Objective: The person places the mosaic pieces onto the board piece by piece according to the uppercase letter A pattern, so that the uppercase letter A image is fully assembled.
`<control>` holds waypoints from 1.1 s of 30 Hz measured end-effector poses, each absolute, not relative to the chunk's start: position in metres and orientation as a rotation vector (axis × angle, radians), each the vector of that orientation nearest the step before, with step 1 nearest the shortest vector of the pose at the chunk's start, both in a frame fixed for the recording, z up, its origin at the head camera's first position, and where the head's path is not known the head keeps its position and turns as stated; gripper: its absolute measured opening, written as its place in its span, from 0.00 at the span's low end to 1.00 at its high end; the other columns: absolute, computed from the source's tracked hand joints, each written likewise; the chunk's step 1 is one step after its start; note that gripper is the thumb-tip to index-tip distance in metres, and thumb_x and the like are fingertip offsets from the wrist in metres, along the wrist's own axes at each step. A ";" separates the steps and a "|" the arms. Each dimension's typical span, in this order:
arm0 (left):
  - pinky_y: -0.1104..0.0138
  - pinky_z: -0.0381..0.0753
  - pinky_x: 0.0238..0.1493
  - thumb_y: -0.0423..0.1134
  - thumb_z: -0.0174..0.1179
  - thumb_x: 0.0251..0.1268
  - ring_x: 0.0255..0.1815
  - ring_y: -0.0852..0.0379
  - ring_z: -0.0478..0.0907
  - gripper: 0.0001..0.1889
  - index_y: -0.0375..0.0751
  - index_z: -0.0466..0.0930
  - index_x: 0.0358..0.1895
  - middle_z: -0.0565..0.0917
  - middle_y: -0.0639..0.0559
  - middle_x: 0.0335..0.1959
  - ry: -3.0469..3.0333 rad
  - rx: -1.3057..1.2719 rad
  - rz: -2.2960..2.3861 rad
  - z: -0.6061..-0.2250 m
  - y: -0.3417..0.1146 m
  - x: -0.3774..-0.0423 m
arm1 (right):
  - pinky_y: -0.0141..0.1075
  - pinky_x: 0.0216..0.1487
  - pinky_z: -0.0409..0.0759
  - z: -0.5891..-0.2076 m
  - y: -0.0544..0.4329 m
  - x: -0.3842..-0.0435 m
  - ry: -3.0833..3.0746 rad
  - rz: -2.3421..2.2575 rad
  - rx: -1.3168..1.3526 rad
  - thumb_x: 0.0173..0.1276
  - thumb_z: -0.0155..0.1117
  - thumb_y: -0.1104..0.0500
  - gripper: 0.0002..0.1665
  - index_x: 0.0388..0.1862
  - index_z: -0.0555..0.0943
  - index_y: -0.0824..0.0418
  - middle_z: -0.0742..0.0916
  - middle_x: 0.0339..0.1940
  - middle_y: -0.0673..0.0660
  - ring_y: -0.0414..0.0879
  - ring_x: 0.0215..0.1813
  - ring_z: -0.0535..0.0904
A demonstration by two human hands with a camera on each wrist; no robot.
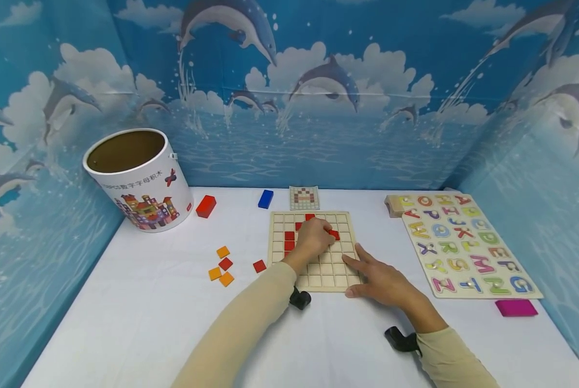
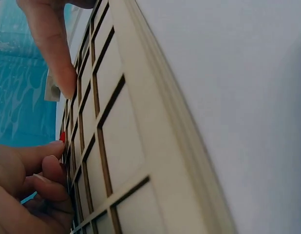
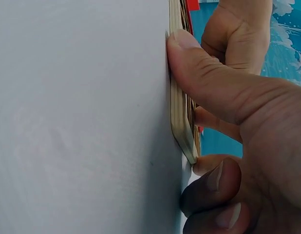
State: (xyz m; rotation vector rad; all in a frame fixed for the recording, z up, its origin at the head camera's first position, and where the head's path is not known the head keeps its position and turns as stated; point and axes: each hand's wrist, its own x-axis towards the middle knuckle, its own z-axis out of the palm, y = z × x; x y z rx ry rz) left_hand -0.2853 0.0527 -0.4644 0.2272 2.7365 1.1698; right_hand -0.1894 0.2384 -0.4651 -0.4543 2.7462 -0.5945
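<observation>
On the table lies a wooden grid board (image 1: 318,283) with red square tiles set in some of its cells. My left hand (image 1: 314,237) reaches over it from the left, fingers bent, pinching a red tile (image 1: 335,235) at a cell right of centre. In the left wrist view, a fingertip touches that tile's red edge (image 2: 62,138). My right hand (image 1: 384,280) holds the board's near right corner. Its thumb (image 3: 204,66) presses the front edge, while the index finger lies over the top. Behind the board is a small pattern card (image 1: 304,198).
Loose orange tiles (image 1: 223,251) and red tiles (image 1: 259,266) lie left of the board. Farther back are a red block (image 1: 205,206), a blue block (image 1: 266,199) and a white bucket (image 1: 144,199). At right, a letter board (image 1: 469,245) leans on a wooden block (image 1: 393,206), near a magenta block (image 1: 516,307).
</observation>
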 end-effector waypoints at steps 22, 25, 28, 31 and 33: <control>0.64 0.79 0.43 0.38 0.64 0.68 0.42 0.55 0.81 0.24 0.43 0.79 0.67 0.87 0.51 0.47 2.657 0.358 1.150 -0.458 0.033 -0.282 | 0.66 0.64 0.70 -0.462 0.234 -0.193 2.737 -0.585 -0.458 0.58 0.74 0.34 0.54 0.79 0.66 0.53 0.55 0.83 0.68 0.70 0.76 0.64; 0.63 0.78 0.40 0.42 0.63 0.70 0.37 0.57 0.78 0.26 0.44 0.76 0.70 0.84 0.51 0.43 2.549 0.391 1.274 -0.444 0.008 -0.272 | 0.67 0.64 0.69 -0.461 0.236 -0.192 2.734 -0.582 -0.455 0.58 0.73 0.33 0.55 0.79 0.66 0.53 0.54 0.83 0.68 0.71 0.76 0.63; 0.62 0.77 0.39 0.45 0.63 0.72 0.39 0.55 0.77 0.24 0.46 0.77 0.68 0.81 0.51 0.43 2.486 0.384 1.357 -0.429 -0.036 -0.255 | 0.67 0.64 0.69 -0.461 0.238 -0.191 2.738 -0.589 -0.457 0.59 0.73 0.33 0.54 0.79 0.66 0.53 0.54 0.83 0.68 0.71 0.76 0.62; 0.61 0.78 0.39 0.45 0.65 0.70 0.41 0.51 0.76 0.21 0.47 0.81 0.65 0.80 0.50 0.44 2.486 0.241 1.405 -0.428 -0.084 -0.238 | 0.66 0.64 0.69 -0.461 0.238 -0.190 2.734 -0.606 -0.461 0.59 0.73 0.34 0.54 0.79 0.66 0.53 0.54 0.83 0.68 0.71 0.76 0.62; 0.61 0.80 0.40 0.43 0.66 0.69 0.41 0.50 0.77 0.20 0.47 0.81 0.63 0.81 0.49 0.44 2.485 0.098 1.424 -0.434 -0.110 -0.227 | 0.66 0.64 0.69 -0.462 0.238 -0.189 2.733 -0.608 -0.463 0.59 0.73 0.33 0.55 0.79 0.66 0.54 0.54 0.83 0.68 0.71 0.77 0.62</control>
